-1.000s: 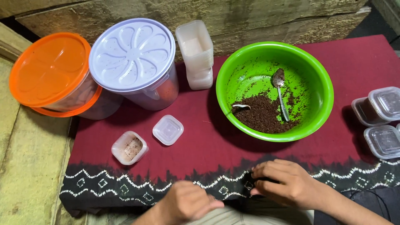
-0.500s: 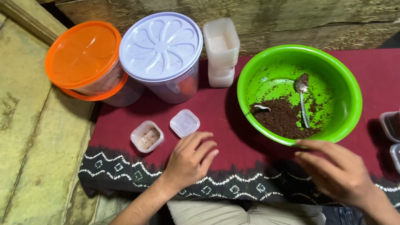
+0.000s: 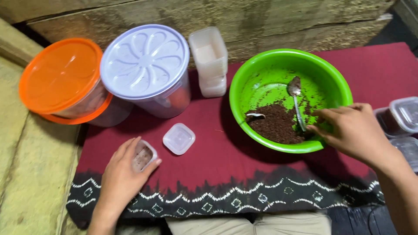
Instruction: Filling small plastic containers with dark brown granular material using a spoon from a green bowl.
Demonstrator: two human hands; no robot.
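1. I see no labels, signs or screens.
2. Orange-lidded round tub (image 3: 61, 76): far left.
3. Lilac-lidded round tub (image 3: 146, 65): beside it.
4. Stack of clear square cups (image 3: 209, 61): behind the green bowl's left side.
5. Lidded clear boxes (image 3: 400, 119): right edge.

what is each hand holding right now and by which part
The left hand grips the small open clear plastic tub by its sides. The right hand reaches the metal spoon handle; grip unclear.

Open red cloth (image 3: 226, 152) between the small lid (image 3: 179, 139) and green bowl (image 3: 244, 78) leaves a lane; tubs (image 3: 146, 69) and stacked cups (image 3: 210, 61) crowd the back wall.
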